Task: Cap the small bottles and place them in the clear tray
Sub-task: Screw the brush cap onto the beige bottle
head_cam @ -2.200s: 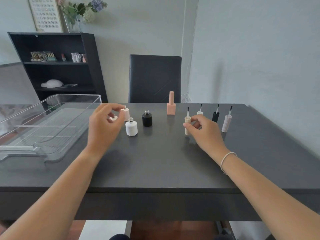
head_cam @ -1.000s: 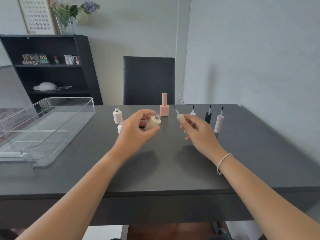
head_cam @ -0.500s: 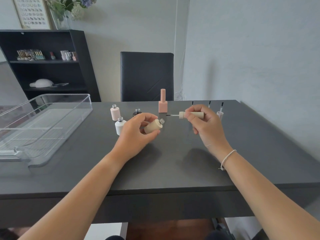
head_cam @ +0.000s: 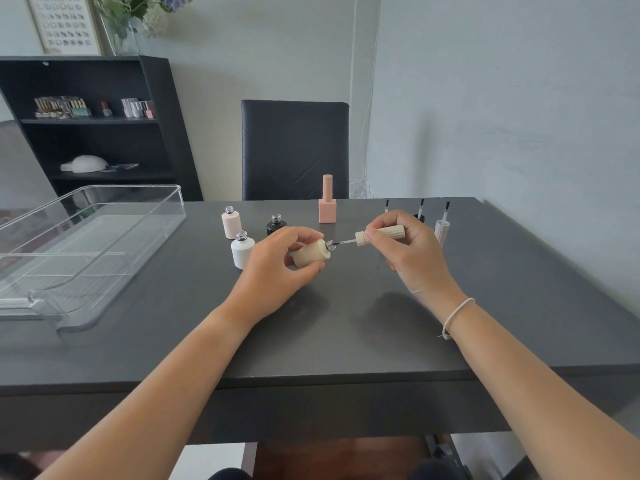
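A small round beige bottle [head_cam: 309,258] is held on its side above the dark grey table [head_cam: 346,323], pinched by the curled fingers of the left hand [head_cam: 277,271]. A ribbed beige cap with a thin brush [head_cam: 379,235] is pinched by the right hand [head_cam: 412,251]. The brush tip is just at the bottle's open neck. If the brush is pushed in crooked, it could be bent against the rim, and the cap may not be screwed on straight. The bottle could be dropped if it is squeezed too softly. The clear plastic tray [head_cam: 114,202] is well apart, off to the left.
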Tool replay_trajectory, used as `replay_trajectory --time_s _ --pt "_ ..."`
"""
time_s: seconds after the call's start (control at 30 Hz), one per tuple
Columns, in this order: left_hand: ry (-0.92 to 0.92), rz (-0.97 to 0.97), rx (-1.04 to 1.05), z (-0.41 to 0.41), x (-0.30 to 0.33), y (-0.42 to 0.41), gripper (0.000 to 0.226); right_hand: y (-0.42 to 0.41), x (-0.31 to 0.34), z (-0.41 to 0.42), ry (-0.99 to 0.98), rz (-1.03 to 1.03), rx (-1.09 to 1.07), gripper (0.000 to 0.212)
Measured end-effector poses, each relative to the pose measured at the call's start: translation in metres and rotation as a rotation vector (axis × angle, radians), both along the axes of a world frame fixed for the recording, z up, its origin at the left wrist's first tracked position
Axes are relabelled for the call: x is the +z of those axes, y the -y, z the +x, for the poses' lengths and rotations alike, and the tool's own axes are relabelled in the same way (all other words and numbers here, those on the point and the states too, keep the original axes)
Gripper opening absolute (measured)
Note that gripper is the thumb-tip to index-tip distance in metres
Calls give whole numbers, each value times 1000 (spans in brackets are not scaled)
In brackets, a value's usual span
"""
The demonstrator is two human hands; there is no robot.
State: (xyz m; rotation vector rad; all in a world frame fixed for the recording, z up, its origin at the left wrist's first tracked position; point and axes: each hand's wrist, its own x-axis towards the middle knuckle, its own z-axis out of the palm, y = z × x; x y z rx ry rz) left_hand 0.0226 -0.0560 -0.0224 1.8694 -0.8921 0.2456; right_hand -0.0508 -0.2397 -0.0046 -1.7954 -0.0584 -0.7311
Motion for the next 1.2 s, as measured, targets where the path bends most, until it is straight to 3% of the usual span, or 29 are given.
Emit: replay_trajectory --time_s 0.4,1.13,1.2 --pt "9 15 -40 -2 -1 2 35 -3 -2 0 -10 -85 20 21" --pt "72 83 -47 -5 -1 2 33 -3 -11 4 -58 -365 67 5" --pt "75 83 -51 -4 -1 2 33 -2 -12 6 -79 -373 14 26"
